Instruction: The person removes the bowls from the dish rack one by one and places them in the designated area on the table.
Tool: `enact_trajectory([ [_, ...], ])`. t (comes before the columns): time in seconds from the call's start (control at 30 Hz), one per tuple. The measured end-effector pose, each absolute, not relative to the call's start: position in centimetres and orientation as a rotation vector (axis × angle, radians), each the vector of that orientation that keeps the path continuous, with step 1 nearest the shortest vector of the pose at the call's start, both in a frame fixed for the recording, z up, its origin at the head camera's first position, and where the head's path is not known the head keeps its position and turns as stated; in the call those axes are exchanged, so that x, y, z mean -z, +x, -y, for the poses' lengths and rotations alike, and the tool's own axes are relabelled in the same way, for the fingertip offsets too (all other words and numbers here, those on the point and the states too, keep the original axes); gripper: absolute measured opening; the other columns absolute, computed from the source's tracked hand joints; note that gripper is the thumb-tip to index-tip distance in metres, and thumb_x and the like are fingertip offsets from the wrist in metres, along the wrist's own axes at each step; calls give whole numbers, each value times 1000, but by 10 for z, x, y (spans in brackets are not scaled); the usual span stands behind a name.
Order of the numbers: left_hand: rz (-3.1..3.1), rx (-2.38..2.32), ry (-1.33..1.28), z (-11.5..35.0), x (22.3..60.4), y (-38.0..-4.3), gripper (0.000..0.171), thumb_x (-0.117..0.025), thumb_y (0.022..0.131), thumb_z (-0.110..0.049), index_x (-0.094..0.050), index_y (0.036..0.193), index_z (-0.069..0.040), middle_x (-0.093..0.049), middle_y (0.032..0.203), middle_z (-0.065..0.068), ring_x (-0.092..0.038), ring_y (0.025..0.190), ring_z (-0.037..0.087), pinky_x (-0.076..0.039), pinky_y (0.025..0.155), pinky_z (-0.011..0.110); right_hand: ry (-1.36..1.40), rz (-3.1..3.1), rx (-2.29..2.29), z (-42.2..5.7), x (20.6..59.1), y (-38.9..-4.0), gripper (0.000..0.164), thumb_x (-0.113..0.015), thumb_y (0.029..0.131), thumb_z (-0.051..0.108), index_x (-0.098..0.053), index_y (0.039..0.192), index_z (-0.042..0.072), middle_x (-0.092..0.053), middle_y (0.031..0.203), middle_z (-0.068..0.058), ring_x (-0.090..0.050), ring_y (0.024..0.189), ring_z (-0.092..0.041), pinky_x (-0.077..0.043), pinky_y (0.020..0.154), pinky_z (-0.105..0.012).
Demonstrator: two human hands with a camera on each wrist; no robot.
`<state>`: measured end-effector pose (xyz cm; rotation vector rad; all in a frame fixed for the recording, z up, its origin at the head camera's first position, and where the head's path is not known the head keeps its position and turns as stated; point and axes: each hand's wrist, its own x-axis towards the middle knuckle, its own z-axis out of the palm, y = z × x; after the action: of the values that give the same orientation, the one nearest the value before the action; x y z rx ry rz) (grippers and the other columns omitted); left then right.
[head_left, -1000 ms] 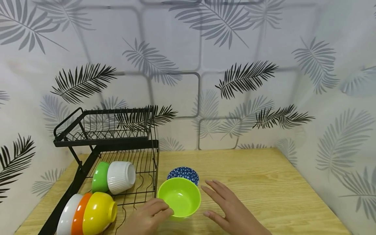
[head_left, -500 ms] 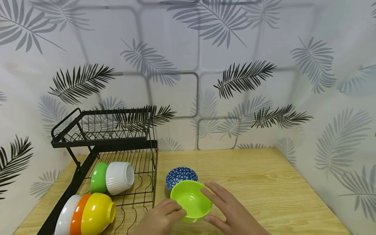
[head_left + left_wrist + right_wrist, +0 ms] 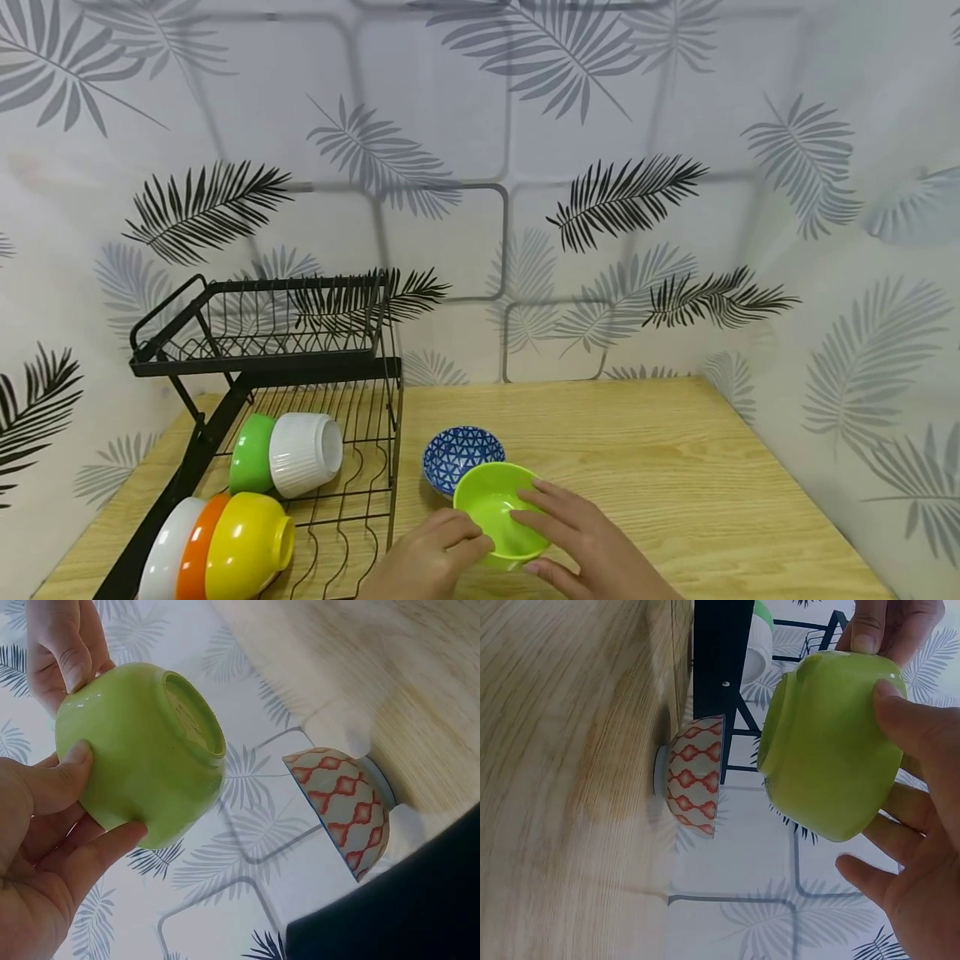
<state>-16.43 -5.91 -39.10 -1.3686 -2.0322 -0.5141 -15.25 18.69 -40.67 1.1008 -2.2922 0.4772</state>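
Observation:
A lime-green bowl (image 3: 498, 508) is held above the table between both hands, tilted so that its inside faces the head camera. At its near left rim my left hand (image 3: 431, 554) pinches it, thumb outside. My right hand (image 3: 588, 537) grips the right side, with its thumb on the outer wall (image 3: 832, 750) and fingers reaching over the rim. Just behind stands a small bowl (image 3: 457, 454), upright on the table. Its inside is blue with white triangles; the wrist views show red diamonds on its outer wall (image 3: 345, 802).
At left stands a black two-tier dish rack (image 3: 258, 362). Its lower tier bears a green bowl (image 3: 253, 454), a white ribbed cup (image 3: 303, 454), and white (image 3: 168, 550), orange (image 3: 198, 546) and yellow (image 3: 243, 546) bowls on their sides. A leaf-patterned wall covering (image 3: 465, 250) backs the wooden table (image 3: 637, 433).
The lime-green bowl has moved right and slightly nearer in my left hand, uncovering more of the blue-patterned bowl. My right hand, earlier apart from it, now holds its right side.

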Motion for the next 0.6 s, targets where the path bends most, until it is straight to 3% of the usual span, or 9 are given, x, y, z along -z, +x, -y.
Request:
enact_trajectory([
  [0.3, 2053, 529, -1362, 61, 392, -166, 44, -57, 91, -52, -74, 92, -11, -66, 91, -5, -58, 88, 7, -51, 80, 13, 1240, 2271, -648, -186, 406, -153, 23, -70, 85, 8, -68, 107, 14, -69, 107, 4, -65, 105, -25, -57, 84, -31],
  [0.47, 2075, 505, -1380, 62, 388, -164, 38, -60, 91, -47, -73, 94, -12, -66, 93, -6, -58, 90, 7, -51, 82, 14, 1215, 2366, -736, -185, 400, -149, 17, -68, 86, 6, -69, 101, 15, -70, 103, 1, -67, 98, -19, -57, 79, -24],
  [0.6, 2117, 521, -1383, 62, 386, -163, 37, -63, 89, -47, -73, 95, -12, -66, 95, -6, -58, 91, 7, -51, 84, 14, 1192, 2379, -787, -185, 399, -147, 19, -69, 84, 5, -70, 98, 17, -69, 98, 6, -65, 90, -7, -53, 77, -13],
])
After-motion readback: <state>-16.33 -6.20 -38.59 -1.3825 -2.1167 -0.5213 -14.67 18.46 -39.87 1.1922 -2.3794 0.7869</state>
